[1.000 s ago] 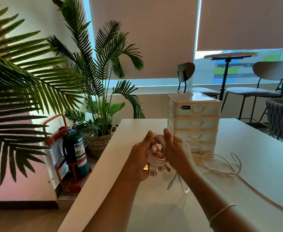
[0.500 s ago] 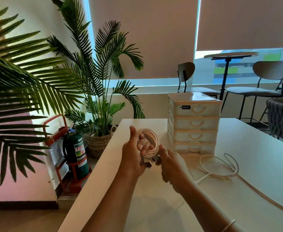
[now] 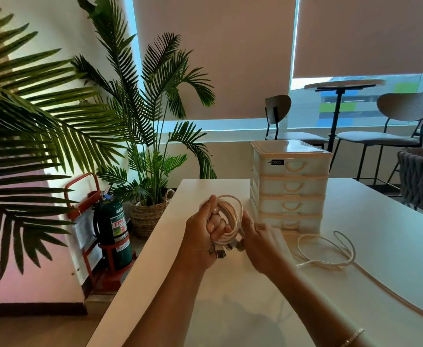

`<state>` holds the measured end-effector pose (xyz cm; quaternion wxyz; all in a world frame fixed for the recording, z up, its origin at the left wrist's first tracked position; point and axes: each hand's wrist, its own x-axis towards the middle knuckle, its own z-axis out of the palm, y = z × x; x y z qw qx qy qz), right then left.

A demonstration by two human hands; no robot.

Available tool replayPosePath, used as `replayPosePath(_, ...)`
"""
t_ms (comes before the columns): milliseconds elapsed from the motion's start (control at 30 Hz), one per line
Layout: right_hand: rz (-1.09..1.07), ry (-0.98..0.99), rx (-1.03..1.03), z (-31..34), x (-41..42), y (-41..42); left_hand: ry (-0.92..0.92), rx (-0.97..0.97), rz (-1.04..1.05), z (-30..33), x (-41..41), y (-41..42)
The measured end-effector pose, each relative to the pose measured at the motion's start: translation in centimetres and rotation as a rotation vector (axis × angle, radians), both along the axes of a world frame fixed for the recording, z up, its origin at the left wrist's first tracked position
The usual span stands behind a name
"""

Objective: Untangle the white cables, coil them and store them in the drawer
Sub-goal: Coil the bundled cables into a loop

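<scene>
We hold the coil tight in our left hand, our right hand pinches its tail beside it, and the drawers stand just behind.

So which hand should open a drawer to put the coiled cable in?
The right hand, probably. It is beside the drawer unit, while the left hand grips the coiled cable. All drawers look closed.

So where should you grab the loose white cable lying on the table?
Probably at the loose cable's rounded loop, pinched from above. It lies flat on the table, right of the drawer unit, with bare tabletop around it. The right hand is nearest; the left hand grips the coil.
</scene>
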<state>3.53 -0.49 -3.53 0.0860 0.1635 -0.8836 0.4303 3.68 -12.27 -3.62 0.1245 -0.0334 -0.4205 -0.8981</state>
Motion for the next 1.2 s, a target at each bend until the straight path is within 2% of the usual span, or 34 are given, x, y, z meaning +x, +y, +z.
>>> replayPosePath(67,-0.028,-0.095,-0.072,0.4,-0.4,0.3,-0.004,0.001,-0.046,-0.1,0.1,0.2)
replayPosePath(200,0.012,-0.123,-0.144,1.3,-0.3,0.6,0.012,0.021,-0.063,-0.2,0.1,0.5)
replayPosePath(367,-0.013,-0.013,-0.006,1.1,-0.1,0.6,0.007,0.01,-0.113,-0.2,0.2,0.7)
replayPosePath(633,0.028,-0.11,-0.04,1.8,-1.1,1.4,0.121,-0.126,-0.256,-0.7,0.2,0.1)
replayPosePath(700,0.029,-0.095,-0.053,1.9,-1.0,1.5,0.145,-0.087,-0.288,-0.5,0.2,0.0)
replayPosePath(767,0.042,-0.07,0.022,1.5,-0.6,1.2,0.185,0.013,-0.297,-0.3,0.0,-0.3)
replayPosePath(867,-0.021,0.017,0.122,-0.1,0.5,0.3,0.175,0.056,-0.241,-0.5,-0.5,-0.8)
replayPosePath(967,-0.094,0.092,0.154,-0.7,1.4,-0.4,0.033,-0.009,-0.115,-0.7,-0.8,-0.9)
replayPosePath(1067,-0.065,0.152,0.269,-0.8,1.8,-0.8,-0.011,-0.027,0.022,-0.3,-0.7,-0.3)
replayPosePath(1200,-0.003,0.123,0.418,-0.6,2.3,-0.9,-0.029,-0.121,0.151,0.3,-0.2,0.5)
